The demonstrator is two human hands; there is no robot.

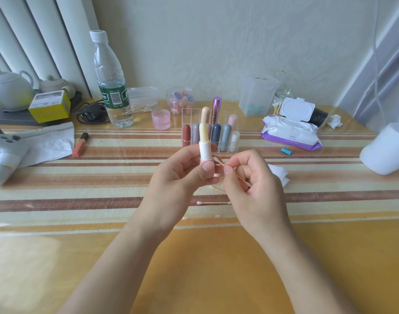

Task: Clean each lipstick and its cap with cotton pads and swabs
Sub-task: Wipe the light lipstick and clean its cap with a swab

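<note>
Left hand (182,177) gripped an uncapped pale lipstick (204,143) upright, just in front of the clear organiser (186,112). Right hand (252,186) pinched a cotton swab (219,162), tip touching the tube's pink collar. Its cap: not identifiable. Used swabs (213,202) lay on the bench (216,268), further in front of the organiser. Several capped lipsticks (216,134) stood inside the organiser; cleaned or not, cannot tell. Judgement: this tube was mid-clean, its cap and probably others were left.
</note>
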